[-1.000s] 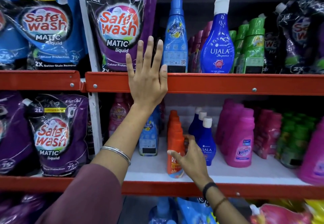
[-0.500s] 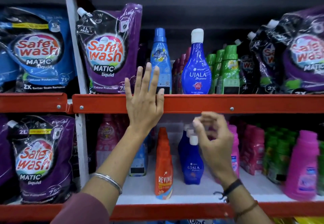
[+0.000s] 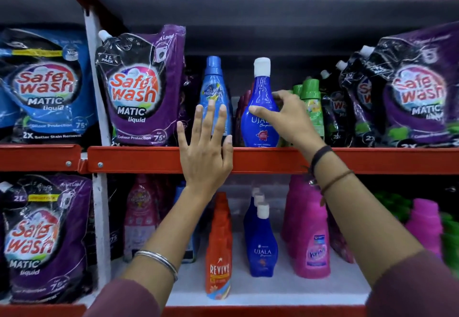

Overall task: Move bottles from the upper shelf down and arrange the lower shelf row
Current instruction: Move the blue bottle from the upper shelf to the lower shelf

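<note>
Fingertips [image 3: 253,111] of the right hand [image 3: 289,118] curl around the waist of the dark blue Ujala bottle [image 3: 260,108] on the upper shelf [image 3: 372,159]; thumb on its left face, the other fingers reaching behind its right side, closed on it or very nearly so. That bottle stands upright, long axis vertical, at the shelf's front edge, so the hand comes at it from the right and slightly below.

From the same head view, the left hand [image 3: 207,152] lies flat and spread against the red shelf lip, gripping nothing, fingers overlapping the light blue bottle [image 3: 214,88] next door. Directly beneath, on the lower shelf [image 3: 260,292], a file of matching Ujala bottles [image 3: 260,242] stands between an orange Revive bottle [image 3: 218,254] and pink Vanish bottles [image 3: 308,237]; by my judgement the lift should go up, out and straight down.
</note>
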A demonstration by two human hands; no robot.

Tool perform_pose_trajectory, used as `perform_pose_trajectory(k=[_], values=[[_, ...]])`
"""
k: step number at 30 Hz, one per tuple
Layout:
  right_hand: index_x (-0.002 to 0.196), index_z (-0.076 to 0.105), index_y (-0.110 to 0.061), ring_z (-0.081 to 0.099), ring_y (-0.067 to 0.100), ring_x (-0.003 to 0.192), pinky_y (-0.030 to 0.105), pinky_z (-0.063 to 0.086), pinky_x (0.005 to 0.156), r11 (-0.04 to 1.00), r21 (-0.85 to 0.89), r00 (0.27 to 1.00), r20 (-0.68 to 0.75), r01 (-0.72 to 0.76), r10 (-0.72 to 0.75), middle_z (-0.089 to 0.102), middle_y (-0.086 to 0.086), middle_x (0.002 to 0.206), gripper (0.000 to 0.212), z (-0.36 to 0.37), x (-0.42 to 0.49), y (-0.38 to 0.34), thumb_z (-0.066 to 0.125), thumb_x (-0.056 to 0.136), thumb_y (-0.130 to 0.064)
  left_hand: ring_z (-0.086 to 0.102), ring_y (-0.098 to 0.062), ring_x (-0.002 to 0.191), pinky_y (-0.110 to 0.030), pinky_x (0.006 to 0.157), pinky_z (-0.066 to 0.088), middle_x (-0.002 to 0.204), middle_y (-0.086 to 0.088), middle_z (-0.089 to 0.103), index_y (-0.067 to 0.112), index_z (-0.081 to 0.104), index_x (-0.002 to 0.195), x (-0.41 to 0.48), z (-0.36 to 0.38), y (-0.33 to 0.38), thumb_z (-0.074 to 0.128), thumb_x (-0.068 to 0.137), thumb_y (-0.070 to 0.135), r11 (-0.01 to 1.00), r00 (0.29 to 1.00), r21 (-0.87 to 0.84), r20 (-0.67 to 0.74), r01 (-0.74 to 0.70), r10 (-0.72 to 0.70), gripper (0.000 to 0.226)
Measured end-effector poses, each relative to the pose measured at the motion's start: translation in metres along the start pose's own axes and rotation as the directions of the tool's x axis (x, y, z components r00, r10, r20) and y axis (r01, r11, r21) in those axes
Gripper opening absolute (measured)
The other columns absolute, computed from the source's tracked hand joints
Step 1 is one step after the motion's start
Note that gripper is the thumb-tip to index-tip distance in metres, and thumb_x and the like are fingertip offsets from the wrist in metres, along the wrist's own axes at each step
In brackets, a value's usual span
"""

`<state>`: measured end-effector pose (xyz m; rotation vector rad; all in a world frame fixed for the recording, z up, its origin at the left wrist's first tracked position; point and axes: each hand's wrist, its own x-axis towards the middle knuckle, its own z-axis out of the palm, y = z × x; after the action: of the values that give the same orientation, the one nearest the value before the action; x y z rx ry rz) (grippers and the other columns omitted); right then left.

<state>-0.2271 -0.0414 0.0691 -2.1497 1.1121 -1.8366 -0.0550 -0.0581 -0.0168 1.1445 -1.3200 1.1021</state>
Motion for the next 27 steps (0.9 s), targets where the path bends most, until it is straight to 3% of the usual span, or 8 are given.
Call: perform_pose_trajectory(k=[5, 9, 12, 15, 19, 23, 27], values=[[0.109, 0.058, -0.013, 0.064, 0.017, 0.096, 0.035, 0.055, 0.085, 0.986, 0.158, 0.984, -0.178, 0.05, -0.021, 0.066, 0.002, 0.107, 0.054, -0.018, -0.011, -0.007, 0.083, 0.064, -0.028, 0.017, -0.02, 0.149, -0.056, 0.119, 0.009, 0.16, -0.003, 0.026, 0.02, 0.029, 0.152, 0.0, 0.001, 0.0, 0.03, 0.099, 0.037, 1.0, 1.0, 0.011, 0.003, -0.014, 0.014, 0.055], [0.107, 0.056, -0.019, 0.063, 0.01, 0.094, 0.027, 0.053, 0.082, 0.952, 0.275, 0.955, -0.292, 0.131, -0.047, 0.066, 0.0, 0.109, 0.049, -0.043, -0.028, -0.017, 0.082, 0.067, -0.03, 0.018, -0.021, 0.149, -0.055, 0.119, 0.008, 0.16, -0.004, 0.026, 0.02, 0.03, 0.151, 0.0, 0.002, -0.001, 0.03, 0.099, 0.037, 1.0, 1.0, 0.021, -0.007, -0.018, 0.019, 0.055], [0.099, 0.06, -0.022, 0.063, 0.008, 0.084, 0.02, 0.052, 0.071, 0.904, 0.409, 0.976, -0.214, 0.122, -0.035, 0.068, -0.002, 0.1, 0.037, -0.057, -0.044, -0.016, 0.081, 0.068, -0.025, 0.019, -0.021, 0.149, -0.054, 0.119, 0.006, 0.16, -0.004, 0.026, 0.02, 0.03, 0.151, -0.001, 0.001, 0.0, 0.03, 0.099, 0.036, 1.0, 1.0, 0.011, -0.013, -0.02, 0.02, 0.055], [0.1, 0.062, -0.019, 0.065, 0.009, 0.083, 0.02, 0.053, 0.069, 0.877, 0.478, 0.996, -0.094, 0.051, -0.007, 0.069, 0.001, 0.099, 0.039, -0.059, -0.068, -0.002, 0.082, 0.066, -0.023, 0.019, -0.022, 0.149, -0.055, 0.118, 0.007, 0.16, -0.004, 0.027, 0.02, 0.03, 0.151, -0.001, 0.001, 0.0, 0.03, 0.099, 0.036, 1.0, 1.0, 0.007, -0.016, -0.017, 0.017, 0.055], [0.097, 0.064, -0.021, 0.066, 0.014, 0.089, 0.029, 0.054, 0.082, 0.885, 0.46, 0.997, 0.041, -0.073, 0.061, 0.071, 0.003, 0.1, 0.043, -0.045, -0.105, 0.025, 0.085, 0.059, -0.025, 0.019, -0.023, 0.149, -0.055, 0.118, 0.006, 0.16, -0.005, 0.027, 0.019, 0.03, 0.151, -0.001, 0.0, 0.0, 0.031, 0.099, 0.035, 1.0, 1.0, 0.01, -0.014, -0.021, 0.021, 0.055], [0.1, 0.064, -0.014, 0.066, 0.005, 0.08, 0.018, 0.052, 0.073, 0.869, 0.46, 0.982, 0.121, -0.183, 0.142, 0.071, 0.0, 0.094, 0.046, -0.023, -0.14, 0.056, 0.08, 0.058, -0.023, 0.02, -0.024, 0.149, -0.054, 0.118, 0.006, 0.159, -0.005, 0.028, 0.018, 0.03, 0.151, -0.001, 0.001, 0.0, 0.034, 0.099, 0.034, 1.0, 0.999, 0.014, -0.027, -0.022, 0.023, 0.055], [0.102, 0.063, -0.009, 0.064, -0.006, 0.073, 0.011, 0.051, 0.067, 0.869, 0.41, 0.96, 0.161, -0.276, 0.229, 0.07, -0.003, 0.092, 0.037, 0.0, -0.168, 0.094, 0.079, 0.069, -0.004, 0.021, -0.025, 0.148, -0.055, 0.118, 0.007, 0.159, -0.006, 0.029, 0.018, 0.03, 0.151, -0.001, 0.001, 0.0, 0.035, 0.098, 0.032, 1.0, 0.999, 0.009, -0.039, -0.026, 0.027, 0.055]])
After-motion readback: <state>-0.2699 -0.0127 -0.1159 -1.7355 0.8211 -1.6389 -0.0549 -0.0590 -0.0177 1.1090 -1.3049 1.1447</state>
